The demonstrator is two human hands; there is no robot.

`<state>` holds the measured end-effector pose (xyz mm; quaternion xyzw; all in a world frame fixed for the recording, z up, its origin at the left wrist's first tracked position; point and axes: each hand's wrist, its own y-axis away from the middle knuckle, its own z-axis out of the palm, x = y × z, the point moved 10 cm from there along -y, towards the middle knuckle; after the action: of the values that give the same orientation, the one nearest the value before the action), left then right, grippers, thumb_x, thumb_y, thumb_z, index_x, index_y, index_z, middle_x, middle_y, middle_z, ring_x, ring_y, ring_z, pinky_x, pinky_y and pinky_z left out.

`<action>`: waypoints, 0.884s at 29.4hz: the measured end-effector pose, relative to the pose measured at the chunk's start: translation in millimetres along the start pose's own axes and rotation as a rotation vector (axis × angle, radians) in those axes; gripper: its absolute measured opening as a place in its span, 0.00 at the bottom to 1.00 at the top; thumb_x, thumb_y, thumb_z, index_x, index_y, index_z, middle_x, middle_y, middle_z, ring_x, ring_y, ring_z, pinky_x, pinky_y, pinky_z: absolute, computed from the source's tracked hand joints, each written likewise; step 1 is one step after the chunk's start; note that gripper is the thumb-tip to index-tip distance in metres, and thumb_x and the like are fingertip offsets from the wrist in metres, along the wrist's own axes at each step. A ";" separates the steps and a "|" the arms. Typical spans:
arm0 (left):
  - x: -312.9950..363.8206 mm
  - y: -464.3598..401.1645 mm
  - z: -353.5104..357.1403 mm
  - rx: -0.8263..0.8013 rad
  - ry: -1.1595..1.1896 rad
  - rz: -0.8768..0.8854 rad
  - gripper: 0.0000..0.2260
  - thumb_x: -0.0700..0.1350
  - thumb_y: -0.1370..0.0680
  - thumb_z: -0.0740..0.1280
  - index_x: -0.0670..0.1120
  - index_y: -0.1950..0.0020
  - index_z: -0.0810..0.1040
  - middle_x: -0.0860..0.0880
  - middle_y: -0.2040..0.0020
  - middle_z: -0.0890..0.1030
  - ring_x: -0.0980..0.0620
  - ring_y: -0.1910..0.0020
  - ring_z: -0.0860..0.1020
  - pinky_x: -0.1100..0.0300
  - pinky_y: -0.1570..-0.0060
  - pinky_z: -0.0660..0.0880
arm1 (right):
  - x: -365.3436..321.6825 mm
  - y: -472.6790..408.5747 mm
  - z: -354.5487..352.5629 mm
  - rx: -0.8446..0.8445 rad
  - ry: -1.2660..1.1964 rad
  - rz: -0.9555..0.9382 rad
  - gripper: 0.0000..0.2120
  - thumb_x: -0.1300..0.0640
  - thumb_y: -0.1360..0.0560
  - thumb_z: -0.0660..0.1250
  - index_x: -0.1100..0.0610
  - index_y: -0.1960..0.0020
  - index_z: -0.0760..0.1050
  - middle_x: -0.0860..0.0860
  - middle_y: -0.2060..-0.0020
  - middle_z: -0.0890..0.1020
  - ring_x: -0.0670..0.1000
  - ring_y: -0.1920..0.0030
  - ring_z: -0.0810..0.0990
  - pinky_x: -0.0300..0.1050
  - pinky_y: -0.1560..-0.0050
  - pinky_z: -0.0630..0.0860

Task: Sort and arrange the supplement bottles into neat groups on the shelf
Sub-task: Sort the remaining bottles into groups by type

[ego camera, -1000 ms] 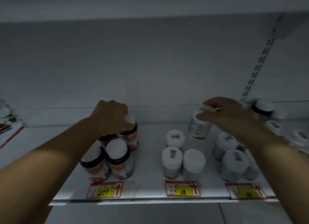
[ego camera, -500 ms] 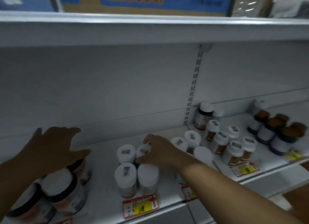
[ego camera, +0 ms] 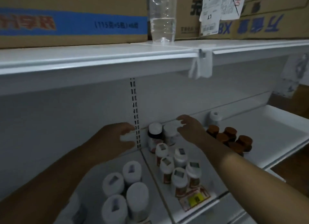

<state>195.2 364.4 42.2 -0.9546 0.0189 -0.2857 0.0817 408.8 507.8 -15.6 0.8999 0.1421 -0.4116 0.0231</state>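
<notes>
The white shelf [ego camera: 260, 131] carries supplement bottles in clusters. My right hand [ego camera: 189, 129] reaches to the back wall and its fingers close over the cap of a white-capped bottle [ego camera: 169, 133], which stands beside a dark bottle with a white cap [ego camera: 154, 132]. My left hand [ego camera: 115, 139] is by the slotted upright [ego camera: 136, 123], curled around a small white bottle [ego camera: 126, 137] that it mostly hides. Several wide white-capped bottles [ego camera: 128, 188] stand at the front left. Several slim white-capped bottles with orange labels [ego camera: 179, 170] stand in front of my right forearm.
Brown-capped bottles [ego camera: 229, 137] are grouped to the right, and a lone white bottle [ego camera: 214, 117] stands at the back. A yellow price tag [ego camera: 195, 198] sits on the front edge. The upper shelf [ego camera: 100, 60] holds cartons [ego camera: 70, 18] and a clear water bottle [ego camera: 162, 14].
The view has swung right and upward. My right hand left the front white-capped group and reached the back bottles. My left hand moved right from the dark-banded bottles and now has a white bottle in it.
</notes>
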 end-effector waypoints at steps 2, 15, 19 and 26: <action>10.3 -40.4 27.1 -0.017 0.027 -0.022 0.19 0.44 0.27 0.71 0.46 0.37 0.75 0.49 0.39 0.77 0.58 0.45 0.72 0.73 0.49 0.64 | 18.8 -22.2 8.7 -0.127 0.146 -0.029 0.22 0.61 0.25 0.62 0.56 0.32 0.67 0.59 0.32 0.70 0.58 0.42 0.74 0.49 0.43 0.71; -14.1 -105.2 97.3 0.241 0.032 -0.267 0.20 0.49 0.30 0.74 0.46 0.41 0.76 0.47 0.45 0.79 0.47 0.47 0.76 0.62 0.51 0.68 | 39.3 -68.7 44.3 -0.181 0.058 -0.148 0.20 0.54 0.29 0.70 0.55 0.39 0.73 0.54 0.36 0.74 0.54 0.38 0.74 0.40 0.45 0.69; 7.1 -75.1 28.3 0.533 0.288 -0.205 0.19 0.43 0.29 0.73 0.46 0.39 0.78 0.53 0.45 0.79 0.63 0.49 0.78 0.70 0.46 0.72 | 13.7 -57.9 -28.4 -0.008 -0.316 -0.070 0.20 0.51 0.32 0.74 0.56 0.45 0.74 0.55 0.49 0.78 0.55 0.49 0.78 0.43 0.54 0.71; 32.5 29.7 -59.5 0.588 0.665 -0.170 0.08 0.44 0.34 0.72 0.48 0.56 0.82 0.56 0.66 0.85 0.60 0.67 0.81 0.68 0.70 0.76 | -98.8 38.0 9.5 -0.587 -0.648 -0.078 0.25 0.38 0.46 0.72 0.56 0.58 0.80 0.47 0.65 0.85 0.47 0.63 0.84 0.39 0.68 0.79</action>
<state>190.0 323.8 103.9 -0.7455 -0.1162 -0.5757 0.3153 351.0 446.5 49.1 0.6736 0.2724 -0.6154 0.3054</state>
